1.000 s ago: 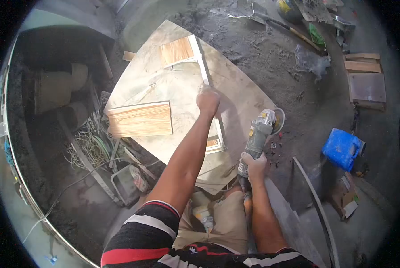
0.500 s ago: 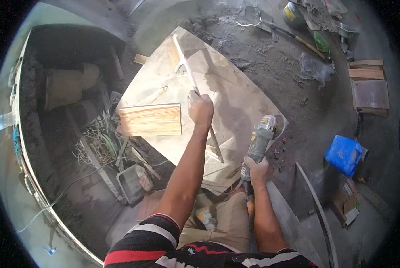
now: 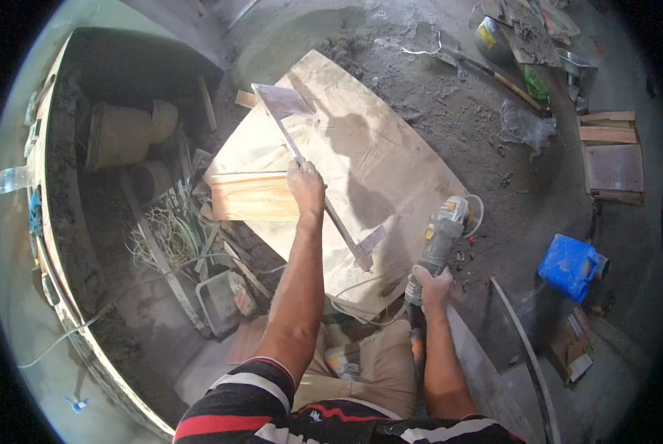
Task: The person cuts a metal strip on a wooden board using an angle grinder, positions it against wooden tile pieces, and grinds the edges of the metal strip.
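Observation:
My left hand [image 3: 307, 189] is closed around the middle of a long, narrow tile piece [image 3: 339, 222] with a wider flap at each end, its ribbed grey underside showing. The piece is held slanted over a pale, dusty board [image 3: 413, 163]. Beside that hand a wood-grain tile [image 3: 250, 197] lies on the board, its right end partly hidden by the hand. My right hand [image 3: 432, 287] grips an angle grinder [image 3: 442, 240] at the board's right edge, its disc pointing up and away. Whether the disc spins cannot be made out.
On the left are a large pipe fitting [image 3: 124, 133], tangled strands [image 3: 161, 237] and a pale tray [image 3: 220, 303]. A cable crosses there. To the right are a blue jerrycan [image 3: 568, 266], stacked tiles [image 3: 613, 163] and a long curved strip [image 3: 527, 348].
My left hand has moved left with the narrow piece, which has been turned over from its wood-grain face to its ribbed underside. The grinder stays in my right hand.

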Demonstrator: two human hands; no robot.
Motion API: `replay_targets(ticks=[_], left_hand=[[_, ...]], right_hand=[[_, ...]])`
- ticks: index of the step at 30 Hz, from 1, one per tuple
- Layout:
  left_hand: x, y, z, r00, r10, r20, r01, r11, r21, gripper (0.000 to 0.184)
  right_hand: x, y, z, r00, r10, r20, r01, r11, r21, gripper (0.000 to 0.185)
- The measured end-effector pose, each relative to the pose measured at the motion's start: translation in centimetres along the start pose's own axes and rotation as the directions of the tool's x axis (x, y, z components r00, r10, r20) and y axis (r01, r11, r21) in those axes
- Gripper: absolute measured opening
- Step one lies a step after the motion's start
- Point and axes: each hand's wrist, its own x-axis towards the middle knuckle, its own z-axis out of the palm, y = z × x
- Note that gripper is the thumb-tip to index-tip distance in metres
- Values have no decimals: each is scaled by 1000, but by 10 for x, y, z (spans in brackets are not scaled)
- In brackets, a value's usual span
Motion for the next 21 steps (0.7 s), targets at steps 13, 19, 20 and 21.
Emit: replay_targets(ticks=[13,19,20,21], left_hand=[[-51,-19,22,944,-293,148,312,658,-686,30],[-60,-46,50,898,-388,208,414,581,-701,20],[-60,-55,58,894,-405,193,408,555,-725,19],[-62,-51,63,889,-422,177,400,528,-749,18]], right_hand=[[-20,-26,-6,999,-28,-41,28,999,-18,31],[-20,-26,-8,999,-35,-41,35,999,-13,29],[-19,-26,-9,998,-42,-38,42,999,-5,28],[-19,-26,-9,998,-40,-40,40,999,-6,28]])
